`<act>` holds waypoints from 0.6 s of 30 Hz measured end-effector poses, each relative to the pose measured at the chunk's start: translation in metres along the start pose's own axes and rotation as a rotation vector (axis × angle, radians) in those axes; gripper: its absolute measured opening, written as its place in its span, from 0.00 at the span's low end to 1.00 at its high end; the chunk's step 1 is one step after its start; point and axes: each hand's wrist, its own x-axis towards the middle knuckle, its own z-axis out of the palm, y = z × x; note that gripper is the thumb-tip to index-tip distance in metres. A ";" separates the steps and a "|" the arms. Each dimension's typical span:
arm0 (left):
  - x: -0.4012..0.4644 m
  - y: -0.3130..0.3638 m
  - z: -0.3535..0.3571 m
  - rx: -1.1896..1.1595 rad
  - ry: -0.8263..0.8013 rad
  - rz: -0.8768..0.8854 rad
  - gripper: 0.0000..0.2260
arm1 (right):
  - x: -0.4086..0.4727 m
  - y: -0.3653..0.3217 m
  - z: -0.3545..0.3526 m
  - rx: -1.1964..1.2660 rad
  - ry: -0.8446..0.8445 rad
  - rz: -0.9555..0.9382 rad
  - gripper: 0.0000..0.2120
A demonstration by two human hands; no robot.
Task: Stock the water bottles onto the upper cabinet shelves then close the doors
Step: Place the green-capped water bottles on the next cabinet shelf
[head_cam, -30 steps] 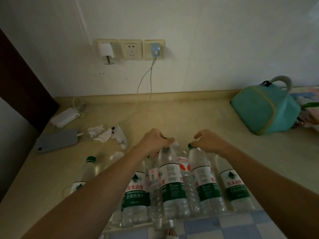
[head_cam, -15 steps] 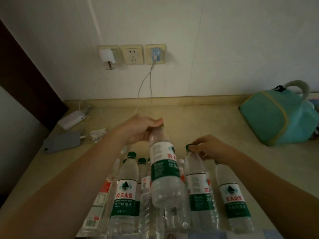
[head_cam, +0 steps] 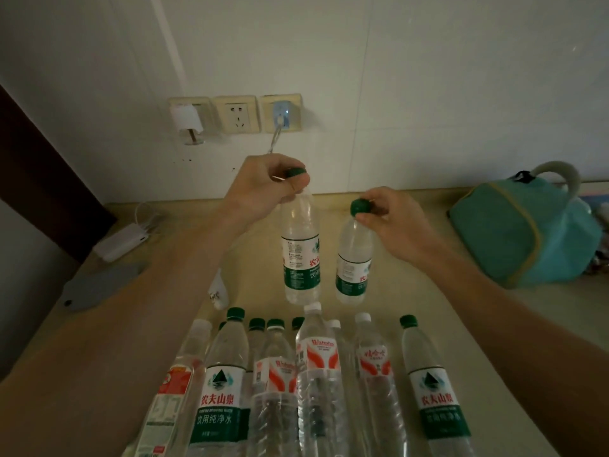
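Two green-capped water bottles hang upright, long axes vertical, above the counter's (head_cam: 428, 311) middle: the left bottle (head_cam: 301, 249) pinched at its cap by the left hand (head_cam: 263, 189), the right bottle (head_cam: 353, 258) likewise by the right hand (head_cam: 392, 222). Each bottle holds clear water. The remaining bottles (head_cam: 316, 374) stand along the counter's near edge; no cabinet shows here.

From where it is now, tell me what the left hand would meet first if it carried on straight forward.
Probably the white cable hanging from the blue charger, then the wall. The left hand grips a green-capped bottle by the neck; nothing else shows between, though depth is unclear.
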 end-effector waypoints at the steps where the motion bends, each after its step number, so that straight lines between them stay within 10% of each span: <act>1: 0.000 -0.005 0.004 0.075 0.017 0.043 0.09 | -0.001 0.005 0.006 -0.007 0.031 -0.002 0.13; 18: -0.010 -0.078 0.040 0.275 0.057 0.057 0.14 | 0.003 0.052 0.040 0.050 0.015 0.047 0.15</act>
